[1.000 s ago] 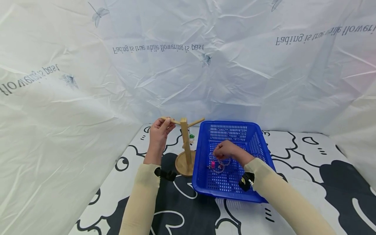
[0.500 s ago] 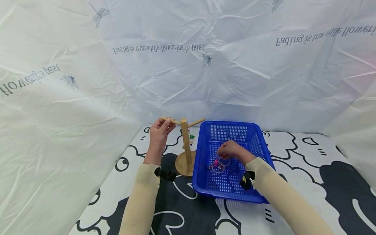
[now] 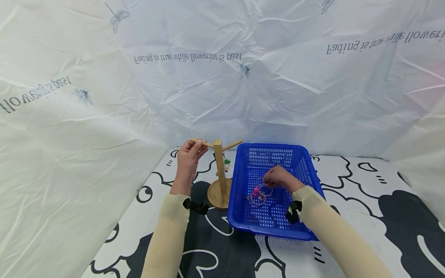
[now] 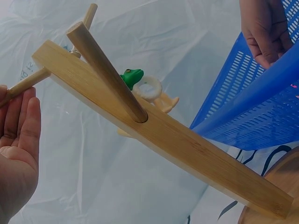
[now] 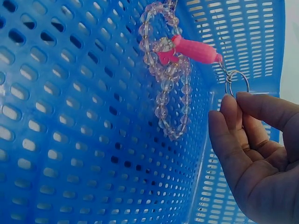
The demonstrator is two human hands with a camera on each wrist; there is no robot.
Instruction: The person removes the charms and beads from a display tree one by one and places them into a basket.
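Observation:
My left hand (image 3: pixel 187 159) pinches one peg of a wooden rack (image 3: pixel 219 162), with thumb and fingers near the peg's tip. From another peg hangs a keychain (image 4: pixel 134 76) with a green frog and a white ring, partly hidden behind the post in the left wrist view. Inside a blue plastic basket (image 3: pixel 233 193) my right hand (image 3: pixel 281 178) pinches the metal ring (image 5: pixel 238 83) of a pink keychain (image 5: pixel 196 50) between thumb and fingertips. The keychain's pink charm overlaps clear beaded bracelets (image 5: pixel 163 100) in the right wrist view.
The rack's round wooden base (image 3: pixel 213 195) stands just left of the basket. A black-and-white patterned cloth (image 3: pixel 222 255) covers the table. Behind and at the sides hangs a white printed curtain (image 3: pixel 208 96).
My right hand has moved to the right within the basket, and the pink charm has shifted slightly right and up. My left hand stays on the peg.

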